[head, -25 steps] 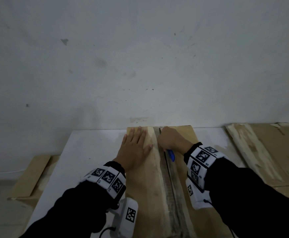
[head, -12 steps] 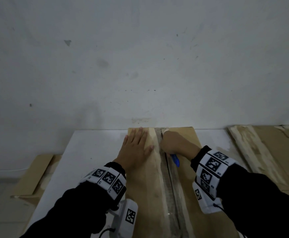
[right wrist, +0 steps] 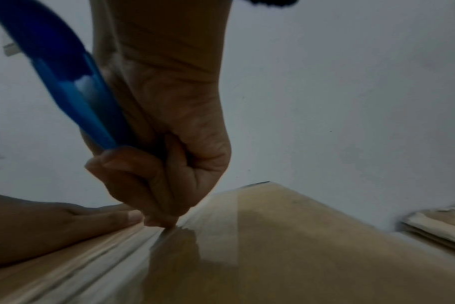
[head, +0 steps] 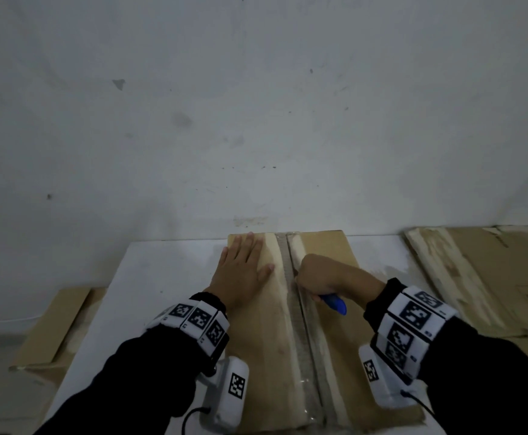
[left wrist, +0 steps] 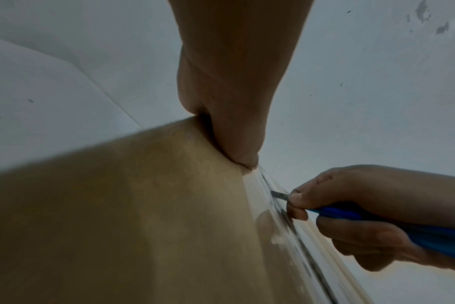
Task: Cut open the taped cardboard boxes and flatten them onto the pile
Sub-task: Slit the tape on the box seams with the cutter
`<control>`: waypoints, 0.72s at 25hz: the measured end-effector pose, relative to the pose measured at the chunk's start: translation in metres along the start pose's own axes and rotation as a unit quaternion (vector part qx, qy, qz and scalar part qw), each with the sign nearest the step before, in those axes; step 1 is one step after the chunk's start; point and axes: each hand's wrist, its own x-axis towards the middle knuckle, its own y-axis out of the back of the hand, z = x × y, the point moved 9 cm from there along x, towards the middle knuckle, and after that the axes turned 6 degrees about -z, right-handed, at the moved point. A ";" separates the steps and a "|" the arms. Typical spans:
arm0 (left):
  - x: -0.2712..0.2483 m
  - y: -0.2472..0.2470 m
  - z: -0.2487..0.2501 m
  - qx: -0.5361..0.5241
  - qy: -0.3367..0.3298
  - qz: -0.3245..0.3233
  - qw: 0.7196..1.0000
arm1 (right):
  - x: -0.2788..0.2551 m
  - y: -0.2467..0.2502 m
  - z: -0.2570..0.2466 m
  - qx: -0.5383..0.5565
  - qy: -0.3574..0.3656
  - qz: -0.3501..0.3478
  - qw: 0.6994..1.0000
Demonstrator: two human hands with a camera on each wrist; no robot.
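The slitting step was in hand: the right hand (head: pixel 322 277) gripped a blue-handled utility knife (head: pixel 334 304), blade in the clear tape seam (head: pixel 300 337) of the brown cardboard box (head: pixel 256 356). The left hand (head: pixel 240 271) lay flat, fingers straight, bracing the flap (holding nothing). Next, I judged, came a steady pull along the seam toward the body.

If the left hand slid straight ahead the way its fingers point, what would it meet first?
Only a little bare box top lies beyond the left hand fingertips, then the box's far edge; next probably the wall, though depth is unclear.

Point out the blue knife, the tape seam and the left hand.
blue knife (head: pixel 334 302), head view, on the handle end behind the right hand.
tape seam (head: pixel 300 340), head view, midway along the strip.
left hand (head: pixel 240 271), head view, back of the hand.
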 end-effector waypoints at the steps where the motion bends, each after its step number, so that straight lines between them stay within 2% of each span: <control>1: 0.000 0.000 0.000 0.002 -0.002 0.000 1.000 | -0.003 -0.005 0.002 0.017 -0.001 -0.003 1.000; 5: 0.001 -0.001 -0.001 -0.013 -0.003 -0.001 1.000 | -0.019 -0.032 0.004 0.064 0.006 -0.051 0.997; 8: 0.004 -0.002 0.000 -0.025 -0.010 -0.004 1.000 | -0.022 -0.041 0.005 0.101 -0.007 -0.024 0.995; 11: 0.009 -0.005 -0.004 -0.055 -0.020 -0.078 0.995 | -0.018 -0.044 0.002 0.102 -0.008 -0.019 0.995; 13: 0.005 -0.005 -0.004 -0.025 -0.040 -0.099 0.994 | -0.017 -0.044 0.002 0.111 -0.004 -0.015 0.994; 16: -0.031 -0.001 0.024 0.083 -0.089 -0.021 0.992 | -0.020 -0.046 0.003 0.130 -0.017 0.007 0.991; 18: -0.071 -0.019 0.046 0.082 -0.098 -0.022 0.992 | -0.025 -0.047 0.002 0.158 -0.027 0.027 0.987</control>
